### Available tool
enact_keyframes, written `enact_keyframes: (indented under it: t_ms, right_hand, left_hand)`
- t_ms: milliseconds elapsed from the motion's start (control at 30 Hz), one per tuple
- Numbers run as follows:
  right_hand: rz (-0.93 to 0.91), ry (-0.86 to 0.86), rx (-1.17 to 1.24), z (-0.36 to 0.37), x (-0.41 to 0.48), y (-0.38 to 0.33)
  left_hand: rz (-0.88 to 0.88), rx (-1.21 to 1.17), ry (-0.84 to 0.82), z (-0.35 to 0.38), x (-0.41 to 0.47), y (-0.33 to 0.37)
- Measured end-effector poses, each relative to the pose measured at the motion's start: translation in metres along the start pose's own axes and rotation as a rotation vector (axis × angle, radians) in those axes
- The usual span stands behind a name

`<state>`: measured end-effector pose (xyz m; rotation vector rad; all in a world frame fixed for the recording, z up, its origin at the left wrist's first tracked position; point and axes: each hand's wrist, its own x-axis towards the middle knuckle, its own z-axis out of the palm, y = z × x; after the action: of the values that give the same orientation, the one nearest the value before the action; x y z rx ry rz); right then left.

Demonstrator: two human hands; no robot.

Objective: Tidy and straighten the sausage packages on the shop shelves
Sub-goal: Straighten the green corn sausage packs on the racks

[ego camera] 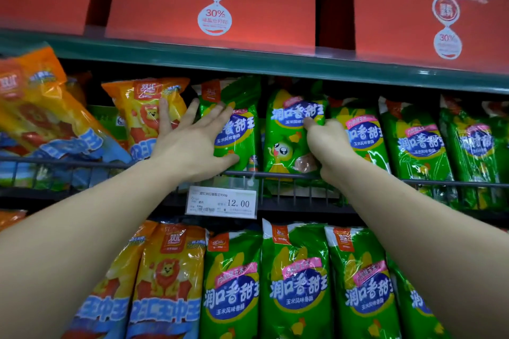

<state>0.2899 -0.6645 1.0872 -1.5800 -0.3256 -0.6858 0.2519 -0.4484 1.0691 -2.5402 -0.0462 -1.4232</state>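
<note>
Above the tag (221,202), your left hand (190,140) presses straight fingers (213,115) on a green pack (239,132); your right hand (329,143) grasps the next pack (286,143).

At twelve o'clock the shelf edge (261,63) hangs low, leaving me only a thin dark slot above the pack tops. At six o'clock the wire rail (281,175) bars their feet. At three o'clock the green packs (413,143) stand touching. At nine o'clock a gap shows between the upright orange pack (143,102) and the leaning orange pack (41,107).
</note>
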Motion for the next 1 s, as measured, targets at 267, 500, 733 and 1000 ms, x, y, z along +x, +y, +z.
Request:
enact_keyframes:
  t_ms: [267,500,733,1000]
  right_hand:
    - [-0.093,-0.239,-0.798,-0.023,-0.016,-0.02]
    - [-0.613,0.22,-1.189,-0.019,-0.026,-0.006]
    - [-0.762,-0.192,-1.166,-0.01,-0.033,0.018]
    - [-0.688,-0.089,-1.132,0.003,-0.042,0.024]
  left_hand:
    - [0.057,-0.111,-0.12,0.0,0.019,-0.002]
    - [0.107,-0.174,-0.146,0.0,0.024,-0.005]
    - [0.136,-0.213,-0.145,0.0,0.024,-0.01]
    - [0.286,-0.205,0.008,-0.013,0.008,-0.034]
